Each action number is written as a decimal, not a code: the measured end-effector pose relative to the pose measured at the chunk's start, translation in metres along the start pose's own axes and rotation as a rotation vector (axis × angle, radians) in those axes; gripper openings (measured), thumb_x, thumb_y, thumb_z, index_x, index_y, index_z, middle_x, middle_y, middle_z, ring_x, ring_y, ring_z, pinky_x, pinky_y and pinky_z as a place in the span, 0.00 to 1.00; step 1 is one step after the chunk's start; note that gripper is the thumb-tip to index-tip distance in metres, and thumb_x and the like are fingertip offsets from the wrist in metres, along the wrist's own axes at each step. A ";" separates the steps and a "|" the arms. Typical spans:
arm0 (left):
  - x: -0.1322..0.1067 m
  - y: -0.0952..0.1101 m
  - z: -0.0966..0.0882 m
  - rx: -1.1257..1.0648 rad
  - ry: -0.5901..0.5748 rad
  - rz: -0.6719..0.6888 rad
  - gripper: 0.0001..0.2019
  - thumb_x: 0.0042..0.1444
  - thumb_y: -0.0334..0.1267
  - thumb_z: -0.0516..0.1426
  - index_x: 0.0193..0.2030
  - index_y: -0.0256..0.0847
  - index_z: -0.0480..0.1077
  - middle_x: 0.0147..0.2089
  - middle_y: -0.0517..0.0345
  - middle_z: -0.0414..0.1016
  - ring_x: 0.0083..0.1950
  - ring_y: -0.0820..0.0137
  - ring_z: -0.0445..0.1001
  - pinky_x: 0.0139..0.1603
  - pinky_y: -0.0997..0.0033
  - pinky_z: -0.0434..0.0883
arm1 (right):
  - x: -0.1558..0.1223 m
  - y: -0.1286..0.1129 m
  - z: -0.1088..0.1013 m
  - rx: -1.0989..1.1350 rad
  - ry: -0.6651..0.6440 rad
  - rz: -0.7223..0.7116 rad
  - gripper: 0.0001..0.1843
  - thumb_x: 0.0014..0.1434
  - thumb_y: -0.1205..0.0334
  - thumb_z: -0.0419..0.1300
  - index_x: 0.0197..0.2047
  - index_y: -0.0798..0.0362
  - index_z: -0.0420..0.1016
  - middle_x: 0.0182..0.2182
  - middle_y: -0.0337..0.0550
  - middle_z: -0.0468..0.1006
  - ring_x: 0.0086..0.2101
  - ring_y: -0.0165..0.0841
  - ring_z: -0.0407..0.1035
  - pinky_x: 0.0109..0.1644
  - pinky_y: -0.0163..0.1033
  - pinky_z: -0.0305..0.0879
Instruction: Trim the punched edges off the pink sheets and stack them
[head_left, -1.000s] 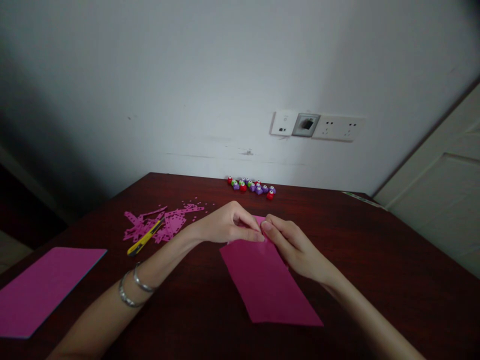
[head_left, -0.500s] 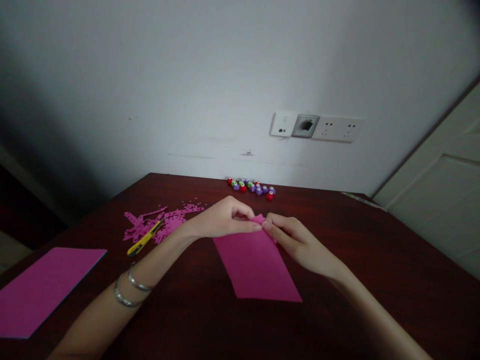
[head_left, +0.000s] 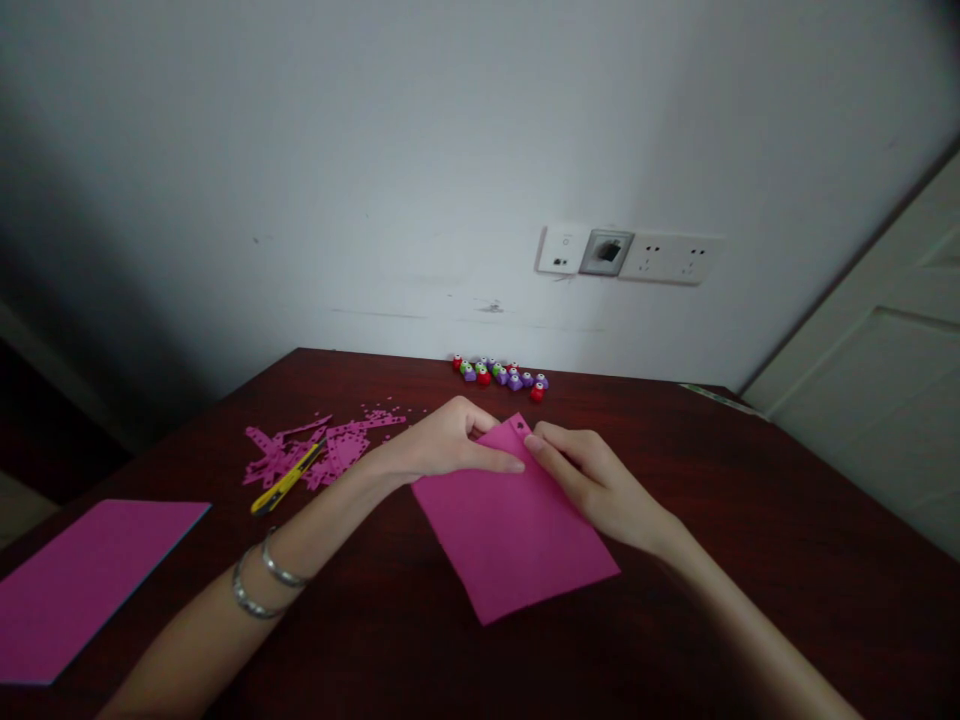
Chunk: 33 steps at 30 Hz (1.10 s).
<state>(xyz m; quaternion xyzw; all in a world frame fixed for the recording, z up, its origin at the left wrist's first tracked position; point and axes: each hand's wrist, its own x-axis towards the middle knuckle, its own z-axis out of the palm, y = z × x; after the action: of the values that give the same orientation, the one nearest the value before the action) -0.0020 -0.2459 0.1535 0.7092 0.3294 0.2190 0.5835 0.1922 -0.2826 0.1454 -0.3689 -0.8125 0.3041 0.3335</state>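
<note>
A pink paper sheet [head_left: 510, 525] lies tilted on the dark wooden table [head_left: 750, 520] in front of me. My left hand [head_left: 442, 445] pinches its far left edge, fingers closed over the paper. Beside it, my right hand [head_left: 592, 480] grips the far right edge near the top corner, where a small punched hole shows. The two hands almost touch at the fingertips. Two silver bangles [head_left: 259, 580] sit on my left wrist.
A second pink sheet [head_left: 82, 575] lies at the left table edge. Pink paper scraps [head_left: 319, 450] and a yellow utility knife [head_left: 289, 480] lie left of my hands. Several small coloured punches [head_left: 499, 373] stand by the wall, below the wall sockets [head_left: 626, 253]. A door [head_left: 877, 400] is at right.
The pink sheet has turned and lifted at its far end, so its top corner with a punched hole now shows. Both hands shifted slightly with it, still holding the far edge.
</note>
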 end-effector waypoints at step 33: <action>0.006 -0.003 -0.010 -0.081 0.373 0.123 0.14 0.46 0.43 0.63 0.36 0.34 0.75 0.32 0.52 0.76 0.28 0.75 0.71 0.27 0.76 0.66 | 0.000 0.008 -0.014 0.190 0.126 0.078 0.13 0.57 0.51 0.56 0.36 0.52 0.73 0.32 0.40 0.75 0.31 0.30 0.67 0.33 0.35 0.63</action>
<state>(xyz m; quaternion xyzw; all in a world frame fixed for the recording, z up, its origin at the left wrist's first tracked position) -0.0051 -0.2346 0.1526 0.6512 0.3790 0.3948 0.5258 0.2062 -0.2749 0.1471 -0.3854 -0.7425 0.3685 0.4054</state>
